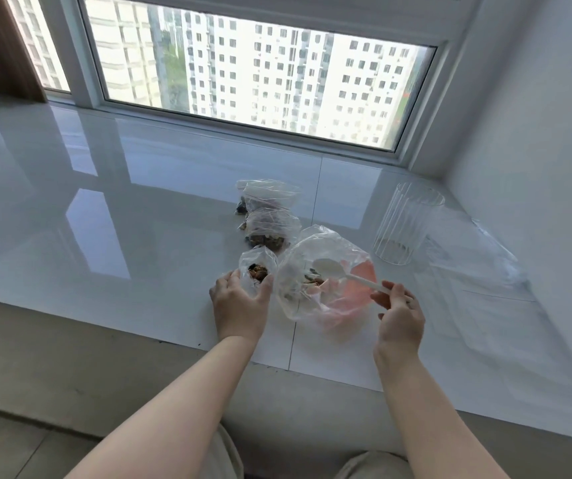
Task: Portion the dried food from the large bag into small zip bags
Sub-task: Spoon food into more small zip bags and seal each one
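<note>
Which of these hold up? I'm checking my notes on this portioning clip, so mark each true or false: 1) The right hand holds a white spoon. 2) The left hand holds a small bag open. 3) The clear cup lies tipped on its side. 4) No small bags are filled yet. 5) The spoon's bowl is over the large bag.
1) True: the right hand pinches the white spoon by its handle.
2) True: the left hand grips the small bag, mouth open, dried food inside.
3) False: the clear cup stands upright.
4) False: two filled bags lie behind it.
5) True: it is at the large bag mouth.
</note>
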